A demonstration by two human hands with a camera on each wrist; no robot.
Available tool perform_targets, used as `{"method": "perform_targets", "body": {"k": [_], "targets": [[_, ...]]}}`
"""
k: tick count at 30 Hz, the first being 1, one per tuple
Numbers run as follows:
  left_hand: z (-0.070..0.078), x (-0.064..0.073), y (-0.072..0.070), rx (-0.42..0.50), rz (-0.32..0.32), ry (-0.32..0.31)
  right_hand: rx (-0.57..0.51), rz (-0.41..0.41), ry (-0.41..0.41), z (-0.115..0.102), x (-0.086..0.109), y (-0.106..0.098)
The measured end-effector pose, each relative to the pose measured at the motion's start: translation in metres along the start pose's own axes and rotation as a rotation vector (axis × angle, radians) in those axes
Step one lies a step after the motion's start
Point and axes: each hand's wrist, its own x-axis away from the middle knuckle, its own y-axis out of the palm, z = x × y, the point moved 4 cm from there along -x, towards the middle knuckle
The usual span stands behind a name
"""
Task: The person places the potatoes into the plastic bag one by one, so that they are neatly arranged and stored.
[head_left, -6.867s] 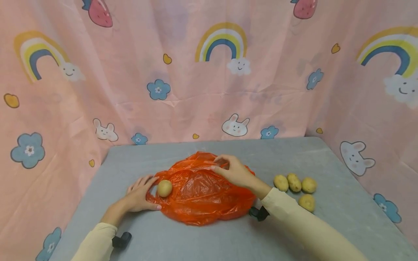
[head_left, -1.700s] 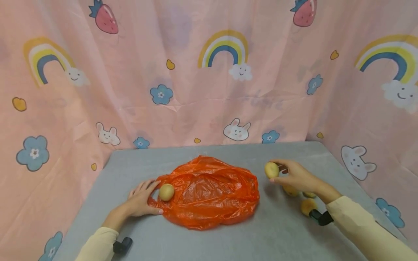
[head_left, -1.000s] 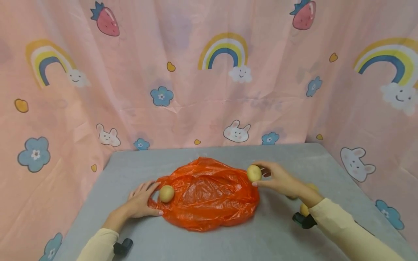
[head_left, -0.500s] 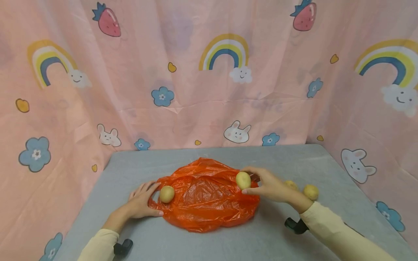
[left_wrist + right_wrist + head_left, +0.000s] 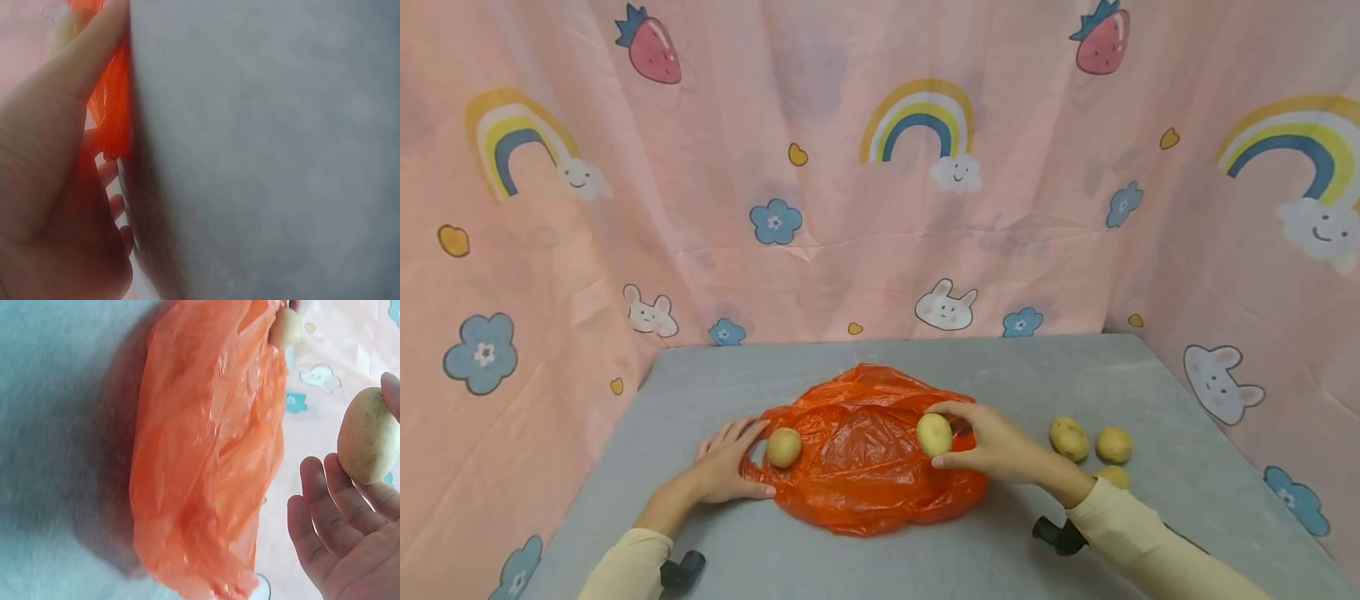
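An orange-red plastic bag [image 5: 865, 467] lies spread and crumpled on the grey table, with one potato [image 5: 784, 447] on its left end. My left hand [image 5: 726, 467] rests at that end, thumb and fingers spread beside the bag's edge around the potato. In the left wrist view an orange strip of the bag shows between thumb and fingers. Above the bag's right part, my right hand [image 5: 992, 442] holds a pale yellow potato [image 5: 935, 435] between thumb and fingertips. The right wrist view shows this speckled potato [image 5: 367, 436] held clear beside the bag.
Three loose potatoes lie right of the bag: one potato [image 5: 1069, 439] at the left of the group, another potato [image 5: 1115, 445] beside it, a third potato [image 5: 1113, 477] partly behind the sleeve. A pink patterned curtain [image 5: 835, 275] stands behind the table [image 5: 850, 571].
My right hand has taken a potato from the group at the right and carried it left over the bag. My left hand and the potato on the bag's left end stay in place.
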Motion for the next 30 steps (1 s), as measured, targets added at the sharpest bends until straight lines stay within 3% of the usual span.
{"method": "perform_targets", "body": {"k": [13, 23, 30], "targets": [[0.0, 0.002, 0.002, 0.032, 0.041, 0.04, -0.105, -0.058, 0.003, -0.015, -0.008, 0.032], [0.003, 0.002, 0.0, 0.013, -0.001, 0.003, -0.146, -0.107, -0.02, -0.032, -0.014, 0.057], [0.005, 0.003, -0.002, 0.015, 0.02, 0.019, -0.177, -0.144, -0.008, -0.037, -0.018, 0.071]]}}
